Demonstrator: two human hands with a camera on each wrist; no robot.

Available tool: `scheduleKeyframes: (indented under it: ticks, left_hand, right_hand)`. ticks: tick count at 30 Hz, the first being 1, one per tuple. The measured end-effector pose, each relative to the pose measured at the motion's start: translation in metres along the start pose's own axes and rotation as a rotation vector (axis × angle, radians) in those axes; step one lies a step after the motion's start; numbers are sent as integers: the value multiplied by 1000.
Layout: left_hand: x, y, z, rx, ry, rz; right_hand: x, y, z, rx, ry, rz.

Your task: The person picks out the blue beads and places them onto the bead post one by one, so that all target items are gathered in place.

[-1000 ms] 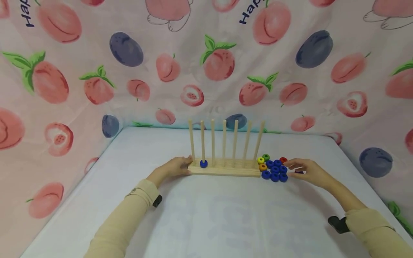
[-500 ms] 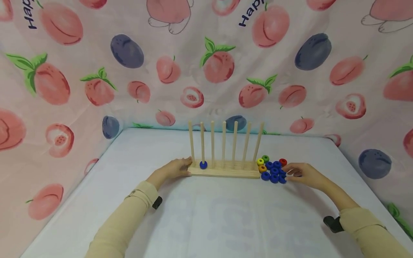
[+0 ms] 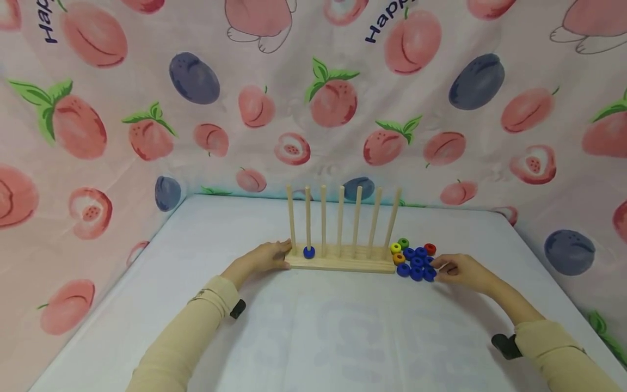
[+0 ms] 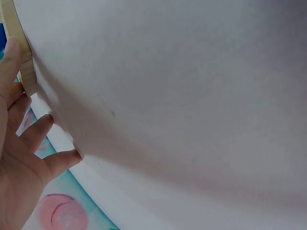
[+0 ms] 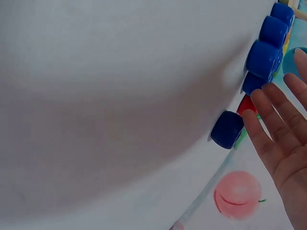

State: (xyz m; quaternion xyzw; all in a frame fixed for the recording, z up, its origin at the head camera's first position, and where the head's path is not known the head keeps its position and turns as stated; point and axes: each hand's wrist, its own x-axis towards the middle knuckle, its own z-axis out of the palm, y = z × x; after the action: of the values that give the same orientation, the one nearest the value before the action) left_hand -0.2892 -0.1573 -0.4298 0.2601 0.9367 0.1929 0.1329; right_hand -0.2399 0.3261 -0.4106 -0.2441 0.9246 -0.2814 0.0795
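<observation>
A wooden peg rack (image 3: 343,263) with several upright pegs stands on the white table, one blue bead (image 3: 309,252) at the foot of its second peg from the left. My left hand (image 3: 264,257) holds the rack's left end, thumb in front, as the left wrist view also shows the rack (image 4: 28,72). By the right end lies a cluster of blue beads (image 3: 416,262). My right hand (image 3: 465,272) is at the cluster's right side, fingers extended in the right wrist view; contact with a bead is unclear. A dark blue bead (image 5: 227,129) lies beside its little finger.
Yellow (image 3: 395,248), green (image 3: 403,243) and orange beads (image 3: 399,258) lie between the rack and the blue ones. A red bead (image 3: 429,249) sits behind them. A fruit-print cloth (image 3: 333,109) hangs behind the table (image 3: 343,337).
My right hand has moved slightly left, up to the right edge of the blue beads. The left hand stays at the rack's end, and the rack has not moved.
</observation>
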Motion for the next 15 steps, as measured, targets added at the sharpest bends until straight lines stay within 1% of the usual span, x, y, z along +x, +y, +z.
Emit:
scheduleKeyframes:
  ticks: [6,12,15]
  left_hand:
    - [-1,-1,1,18,9,32]
    - [-1,-1,0,11,14,36]
    - [-2,0,-3,9,12,29]
  right_hand:
    - [3,0,5,-34,-20,12]
    - [8,-3,5,-95,-32,32]
    - [12,-4,5,-112,-35,21]
